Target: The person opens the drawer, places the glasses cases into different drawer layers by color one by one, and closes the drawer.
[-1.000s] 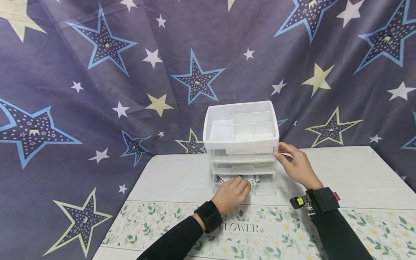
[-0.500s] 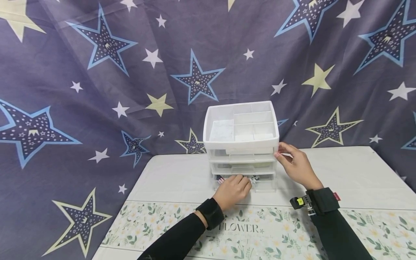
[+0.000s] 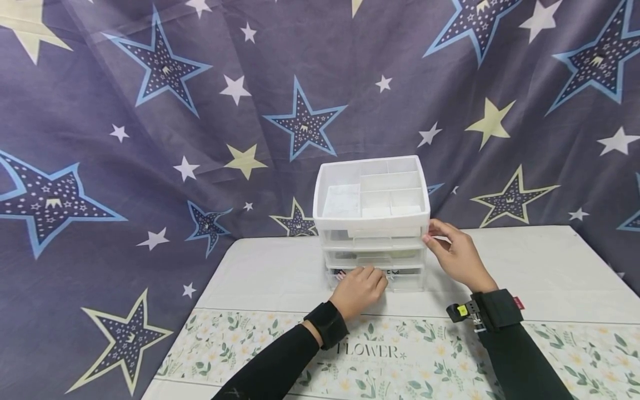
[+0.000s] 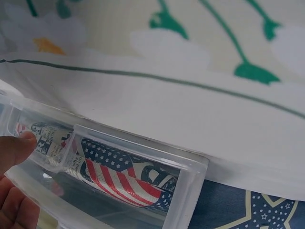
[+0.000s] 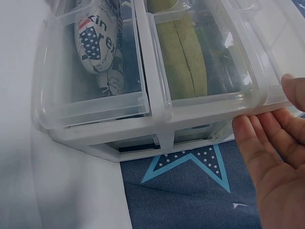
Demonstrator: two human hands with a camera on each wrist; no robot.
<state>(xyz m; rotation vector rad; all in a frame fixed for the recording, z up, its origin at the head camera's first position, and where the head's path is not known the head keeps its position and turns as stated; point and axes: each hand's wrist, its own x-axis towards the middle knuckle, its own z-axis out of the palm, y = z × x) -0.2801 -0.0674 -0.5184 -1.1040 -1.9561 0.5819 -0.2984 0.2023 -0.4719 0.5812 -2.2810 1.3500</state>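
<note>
A white plastic drawer unit (image 3: 371, 223) with clear drawers stands on the table. Its bottom drawer (image 3: 407, 284) sticks out slightly at the front. My left hand (image 3: 359, 291) is at the middle of that drawer's front, thumb and curled fingers gripping its handle (image 4: 66, 155). Inside the drawer lies a soft-looking item printed with flags and lettering (image 4: 126, 179). My right hand (image 3: 457, 255) holds the unit's right side near the upper drawers, thumb at the front and fingers (image 5: 245, 133) along the side. Behind the middle drawer's clear front shows a green fabric item (image 5: 183, 57).
The unit's top is an open tray (image 3: 370, 223) split into compartments. A white table cover (image 3: 270, 266) with a floral band (image 3: 240, 333) lies beneath. Close behind the table hangs a dark star-patterned curtain (image 3: 280, 55).
The bottom drawer has slid further into the unit, and my left hand has moved slightly forward with it. Less of the printed item shows from above. My right hand has stayed in place.
</note>
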